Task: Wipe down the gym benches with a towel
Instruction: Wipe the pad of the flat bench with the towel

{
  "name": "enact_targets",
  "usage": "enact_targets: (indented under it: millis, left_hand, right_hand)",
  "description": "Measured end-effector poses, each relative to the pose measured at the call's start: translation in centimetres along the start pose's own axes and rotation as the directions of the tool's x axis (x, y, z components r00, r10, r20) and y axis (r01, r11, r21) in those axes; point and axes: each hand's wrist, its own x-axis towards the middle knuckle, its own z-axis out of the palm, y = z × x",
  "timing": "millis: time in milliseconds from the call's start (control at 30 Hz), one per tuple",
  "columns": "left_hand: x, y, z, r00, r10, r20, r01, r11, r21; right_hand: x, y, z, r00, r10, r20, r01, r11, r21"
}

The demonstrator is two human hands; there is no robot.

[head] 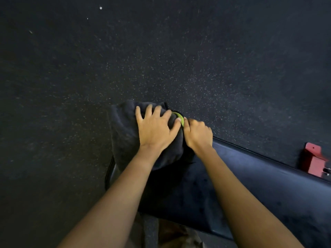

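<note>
- Towel (pixel 125 133), dark grey and thick, lies bunched over the left end of the bench (pixel 250 176). We look straight down on it.
- Our left hand (pixel 155 129) lies flat on top of the towel. Its fingers (pixel 148 111) are straight and spread wide apart, and the thumb reaches right.
- We judge the spread palm is there to press a broad patch of cloth onto the padding, so one stroke cleans more.
- Our right hand (pixel 197 135) sits just beside the left, at the towel's right edge. Its fingers are curled in, and it appears to pinch the cloth there with the thumb up.
- That grip probably stops the bundle from sliding or unrolling while the other hand pushes.
- A small yellow-green strip (pixel 180 118) shows between the two hands, touching the towel. We cannot tell whether it is a tag or a separate thing.
- The towel looks plush and rounded, draped over the bench end and hiding it. Its folds are soft, with no flat edge in sight.
- The bench is a long black pad with a dull sheen, running from the towel down to the lower right.
- Below lies a dark speckled floor (pixel 161 51), and a red bracket (pixel 313 161) stands beyond the bench at the far right.
- Wiping seems to be at one end, with most of the pad left to do.
</note>
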Motion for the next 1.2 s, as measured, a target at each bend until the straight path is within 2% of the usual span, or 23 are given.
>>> enact_targets:
  millis: [67, 167, 300, 400, 500, 767, 867, 933, 1033, 1100, 1200]
  left_hand:
    - [0.2, -0.9, -0.2, 0.999, -0.037, 0.007, 0.036, 0.999, 0.018]
    - [-0.6, -1.6, -0.5, 0.974, -0.226, 0.004, 0.226, 0.974, -0.024]
    - [-1.8, -3.2, -1.0, 0.894, -0.445, 0.058, 0.448, 0.886, -0.121]
    - [-3.0, -4.5, -1.2, 0.826, -0.552, 0.118, 0.564, 0.804, -0.189]
    - [-4.6, -5.7, -1.2, 0.757, -0.63, 0.171, 0.652, 0.72, -0.237]
    - [-11.3, -7.6, -0.4, 0.664, -0.713, 0.224, 0.748, 0.628, -0.216]
    - [-14.3, -8.2, -0.3, 0.631, -0.736, 0.246, 0.774, 0.575, -0.266]
    - [-15.0, -8.1, -0.4, 0.616, -0.743, 0.264, 0.783, 0.538, -0.313]
    - [-13.5, -7.8, -0.5, 0.593, -0.762, 0.26, 0.802, 0.533, -0.27]
    - [-11.5, -7.7, -0.7, 0.611, -0.747, 0.262, 0.791, 0.561, -0.244]
    - [-8.5, -7.6, -1.0, 0.679, -0.692, 0.244, 0.734, 0.632, -0.249]
  right_hand:
    - [-0.1, -0.1, 0.0, 1.0, -0.003, -0.013, 0.003, 1.0, -0.012]
    - [0.1, -2.0, 0.1, 0.999, -0.034, -0.027, 0.035, 0.999, 0.009]
    - [0.5, -5.1, 0.0, 0.991, -0.136, -0.018, 0.136, 0.991, 0.014]
    - [0.7, -7.0, 0.4, 0.981, -0.187, 0.053, 0.187, 0.982, -0.003]
    - [0.6, -8.5, 1.4, 0.973, -0.222, 0.065, 0.224, 0.974, -0.022]
    - [0.1, -8.3, 2.8, 0.95, -0.311, -0.01, 0.306, 0.94, -0.151]
    - [0.0, -8.3, 3.0, 0.945, -0.325, -0.043, 0.313, 0.932, -0.186]
    - [-0.1, -8.3, 3.3, 0.938, -0.335, -0.087, 0.31, 0.925, -0.219]
    - [-0.3, -8.2, 3.7, 0.924, -0.353, -0.144, 0.312, 0.917, -0.247]
    - [-0.3, -8.3, 3.9, 0.92, -0.359, -0.157, 0.315, 0.916, -0.248]
    - [-0.2, -8.3, 3.9, 0.919, -0.359, -0.159, 0.313, 0.915, -0.256]
